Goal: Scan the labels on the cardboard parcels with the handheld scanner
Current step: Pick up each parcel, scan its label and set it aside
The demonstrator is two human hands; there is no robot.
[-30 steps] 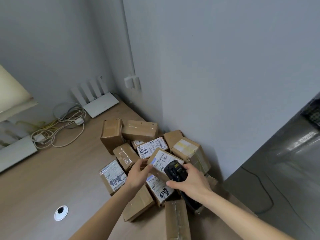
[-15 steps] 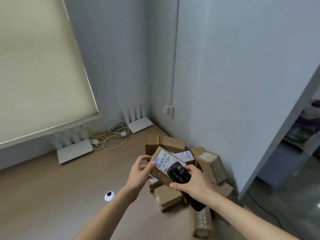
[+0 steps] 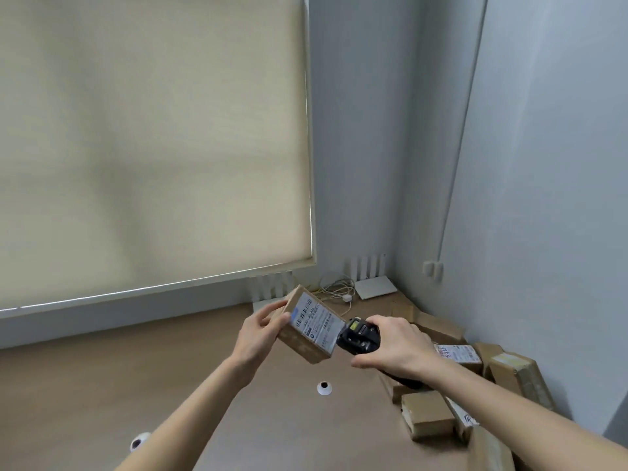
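Wooden desk (image 3: 102, 385) under drawn blind (image 3: 153, 147); fingers around parcel (image 3: 307, 346) and scanner (image 3: 358, 338).

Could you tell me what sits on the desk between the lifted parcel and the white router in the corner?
In the head view, a tangle of white cables lies on the desk between the lifted parcel and the white router.

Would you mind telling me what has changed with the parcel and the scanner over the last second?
The left hand has lifted the labelled parcel off the pile and clear of the desk. The right hand brought the scanner up beside its label. Both grips are unchanged, and the remaining parcels stay by the wall.
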